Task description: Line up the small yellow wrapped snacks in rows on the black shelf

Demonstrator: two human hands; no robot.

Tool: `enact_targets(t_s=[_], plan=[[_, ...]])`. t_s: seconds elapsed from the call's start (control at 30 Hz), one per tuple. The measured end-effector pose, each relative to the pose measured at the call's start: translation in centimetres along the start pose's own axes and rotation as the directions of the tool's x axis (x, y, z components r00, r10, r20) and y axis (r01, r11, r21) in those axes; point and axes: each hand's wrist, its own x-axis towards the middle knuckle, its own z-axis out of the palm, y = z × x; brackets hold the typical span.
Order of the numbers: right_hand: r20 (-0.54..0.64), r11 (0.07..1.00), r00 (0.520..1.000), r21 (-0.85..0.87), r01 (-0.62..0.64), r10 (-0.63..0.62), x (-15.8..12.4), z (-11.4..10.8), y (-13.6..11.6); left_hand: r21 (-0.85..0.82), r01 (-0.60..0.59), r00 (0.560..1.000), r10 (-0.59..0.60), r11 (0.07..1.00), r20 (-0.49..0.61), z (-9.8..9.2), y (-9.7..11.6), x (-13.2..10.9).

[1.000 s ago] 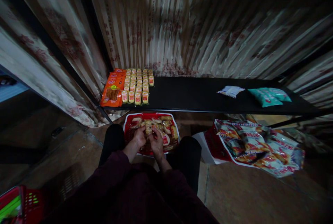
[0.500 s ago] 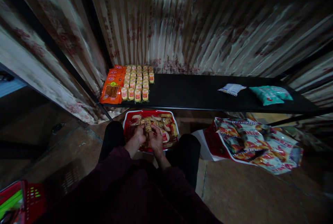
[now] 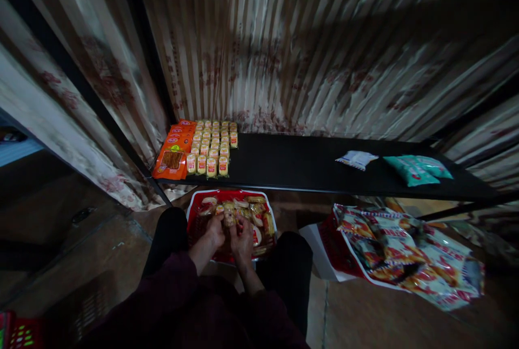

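Over the red basket (image 3: 271, 205) with a white rim, my left hand (image 3: 215, 231) and my right hand (image 3: 242, 238) come close together. Between their fingers is a small wrapped snack cake (image 3: 229, 213), held upright by both hands. Several more wrapped snacks (image 3: 257, 209) fill the basket around and beneath my hands. The basket stands between my knees, just under the front edge of the black shelf (image 3: 284, 162). On the shelf's left end, small yellow wrapped cakes (image 3: 211, 166) stand in rows.
Orange snack packets (image 3: 173, 149) lie left of the cakes. A white packet (image 3: 357, 159) and teal packets (image 3: 413, 169) lie toward the shelf's right. At the right on the floor, a second basket (image 3: 344, 246) overflows with white-and-red bags (image 3: 399, 241). Another red basket (image 3: 22, 333) shows at lower left.
The camera view has tilted up, so the shelf and baskets sit lower in the picture. Both hands remain on the wrapped snack cake over the basket.
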Motion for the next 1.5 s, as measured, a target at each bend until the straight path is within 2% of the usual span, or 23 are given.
enact_targets(t_s=[0.13,0.23,0.33,0.5,0.67,0.8,1.0,1.1,1.33,1.5], plan=[[0.043,0.988,0.991,-0.084,0.133,-0.130,0.3,-0.3,0.0,-0.065,0.042,0.999,-0.043,0.997,-0.019,0.7,0.3,-1.2],[0.072,0.982,0.986,-0.100,0.160,-0.153,0.4,-0.2,-0.1,-0.107,-0.010,0.999,0.004,0.994,-0.052,0.7,0.4,-1.6],[0.083,0.993,0.991,-0.053,0.109,-0.105,0.5,0.1,0.1,-0.106,-0.091,0.993,0.083,0.990,-0.082,0.4,0.4,-1.5],[0.099,1.000,0.995,-0.014,-0.009,0.010,0.8,0.2,-0.1,-0.006,-0.228,0.974,0.228,0.974,-0.017,0.2,0.2,-1.4],[0.127,0.998,0.990,-0.002,-0.064,0.063,1.1,0.3,-0.8,0.088,-0.321,0.944,0.326,0.943,-0.053,0.6,0.1,-1.6],[0.107,0.995,0.990,-0.033,-0.091,0.094,1.3,0.4,-0.4,0.173,-0.385,0.921,0.389,0.906,0.012,0.8,0.3,-2.3],[0.084,0.993,0.993,-0.091,-0.070,0.078,2.2,-0.2,-0.1,0.309,-0.427,0.904,0.397,0.850,0.157,1.5,0.8,-3.7],[0.065,0.992,0.993,-0.091,-0.090,0.096,3.3,-0.8,-0.6,0.352,-0.484,0.874,0.426,0.801,0.233,2.2,1.1,-3.8],[0.073,0.995,0.992,0.023,-0.100,0.098,7.0,-1.4,-2.4,0.443,-0.618,0.784,0.546,0.649,0.294,4.6,2.5,-2.9],[0.099,0.998,0.993,0.022,-0.067,0.064,9.4,-1.4,-3.7,0.463,-0.648,0.757,0.574,0.605,0.311,6.1,4.0,-2.2]])
